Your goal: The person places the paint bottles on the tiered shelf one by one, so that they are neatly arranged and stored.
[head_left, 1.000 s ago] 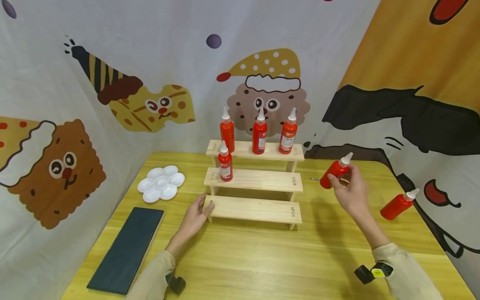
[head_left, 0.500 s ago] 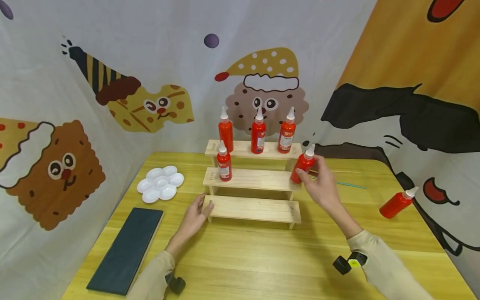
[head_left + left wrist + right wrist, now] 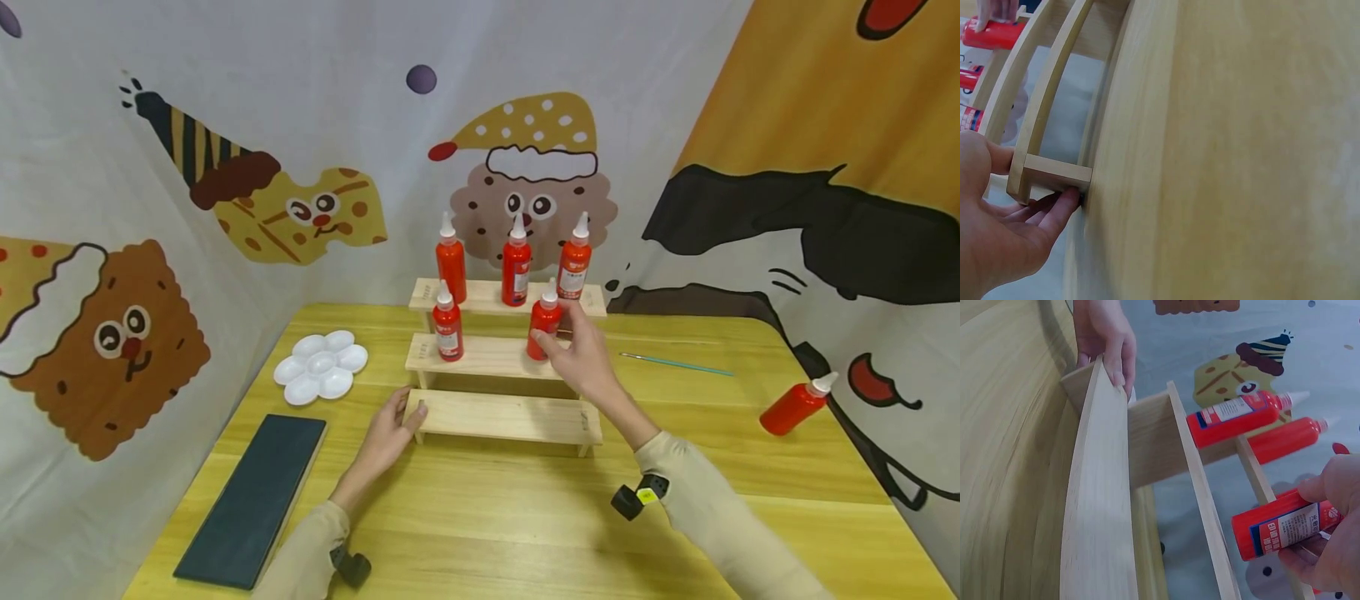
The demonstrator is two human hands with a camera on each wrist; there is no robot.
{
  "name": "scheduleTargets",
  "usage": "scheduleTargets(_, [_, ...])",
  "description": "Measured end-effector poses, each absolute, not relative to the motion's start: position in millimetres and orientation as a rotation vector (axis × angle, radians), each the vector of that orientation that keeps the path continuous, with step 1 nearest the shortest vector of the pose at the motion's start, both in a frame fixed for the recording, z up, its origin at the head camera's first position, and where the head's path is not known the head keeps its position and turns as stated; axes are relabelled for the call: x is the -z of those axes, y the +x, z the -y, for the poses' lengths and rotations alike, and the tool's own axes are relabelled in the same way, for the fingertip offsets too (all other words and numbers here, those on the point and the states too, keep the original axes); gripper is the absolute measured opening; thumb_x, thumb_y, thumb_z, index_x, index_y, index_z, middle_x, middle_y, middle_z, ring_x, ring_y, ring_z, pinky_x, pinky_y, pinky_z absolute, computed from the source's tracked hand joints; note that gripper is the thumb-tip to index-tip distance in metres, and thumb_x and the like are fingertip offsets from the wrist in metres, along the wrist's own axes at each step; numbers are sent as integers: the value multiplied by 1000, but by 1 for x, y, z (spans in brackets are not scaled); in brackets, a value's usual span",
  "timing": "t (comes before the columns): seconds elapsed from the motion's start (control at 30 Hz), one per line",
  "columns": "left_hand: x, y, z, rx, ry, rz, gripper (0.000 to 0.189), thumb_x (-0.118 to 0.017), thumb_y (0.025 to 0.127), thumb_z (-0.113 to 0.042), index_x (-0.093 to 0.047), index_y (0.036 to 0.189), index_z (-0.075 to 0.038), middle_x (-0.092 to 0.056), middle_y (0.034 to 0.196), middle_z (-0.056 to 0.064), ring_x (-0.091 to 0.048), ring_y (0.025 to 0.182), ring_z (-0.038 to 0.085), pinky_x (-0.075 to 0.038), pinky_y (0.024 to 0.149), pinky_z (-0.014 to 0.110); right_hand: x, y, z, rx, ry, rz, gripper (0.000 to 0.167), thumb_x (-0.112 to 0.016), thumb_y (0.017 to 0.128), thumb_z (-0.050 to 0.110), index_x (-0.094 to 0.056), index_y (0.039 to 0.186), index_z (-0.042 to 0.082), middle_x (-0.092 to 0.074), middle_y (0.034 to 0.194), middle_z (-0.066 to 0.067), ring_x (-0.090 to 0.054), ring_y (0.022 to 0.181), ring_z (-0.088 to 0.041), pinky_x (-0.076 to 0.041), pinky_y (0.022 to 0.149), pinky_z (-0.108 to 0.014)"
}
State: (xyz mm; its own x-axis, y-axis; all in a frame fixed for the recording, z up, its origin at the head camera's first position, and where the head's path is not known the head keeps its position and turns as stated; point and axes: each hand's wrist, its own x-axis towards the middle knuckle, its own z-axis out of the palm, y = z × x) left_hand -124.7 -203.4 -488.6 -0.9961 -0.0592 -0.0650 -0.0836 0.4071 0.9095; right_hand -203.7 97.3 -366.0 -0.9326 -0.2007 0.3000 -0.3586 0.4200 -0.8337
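A three-step wooden rack (image 3: 502, 417) stands mid-table. My left hand (image 3: 386, 432) grips the left end of its lowest step, thumb on top and fingers beneath, as the left wrist view shows. Between thumb and fingers of my right hand (image 3: 587, 354) is a red squeeze bottle (image 3: 542, 332) with a white nozzle, held upright over the middle step. Whether its base touches the wood I cannot tell. Another red bottle (image 3: 447, 329) stands at the left of that step. On the top step are three more: left (image 3: 452, 271), centre (image 3: 516, 273) and right (image 3: 573, 268).
One red bottle (image 3: 793, 408) is at the table's right side, leaning in the view. A thin teal-handled paintbrush (image 3: 678, 364) lies right of the rack. To the left are a white flower-shaped palette (image 3: 321, 367) and a dark flat board (image 3: 255, 500). A printed cloth (image 3: 337, 75) hangs behind.
My right hand has carried the red bottle leftward from beside the rack to over the middle step, uncovering the paintbrush. My left hand has stayed on the lowest step.
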Motion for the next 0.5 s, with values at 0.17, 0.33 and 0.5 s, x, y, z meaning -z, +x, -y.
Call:
scheduleTargets(0.17, [489,-125,203,-1693,-132,-2616,65,-57,105,-30,-33,154,4,-35,158,32,-36,147,45,-34,122,51,368,-207,-81,-1563,557,2505,50,-72,94,9,-49,137,2,-65,128,-20,-65,115,-37,-57,100,-51])
scheduleTargets(0.33, [490,-125,204,-1695,-139,-2609,66,-57,105,-31,-31,155,3,-34,158,31,-35,147,45,-34,122,51,369,-210,-66,-1563,594,2493,47,-72,93,8,-51,135,0,-66,125,-20,-66,111,-35,-58,99,-49])
scheduleTargets(0.5, [489,-125,204,-1696,-151,-2594,67,-56,105,-33,-30,156,3,-33,159,31,-34,148,44,-33,123,51,371,-210,-59,-1574,598,2508,46,-72,93,7,-52,134,-1,-68,121,-21,-67,109,-34,-59,98,-48])
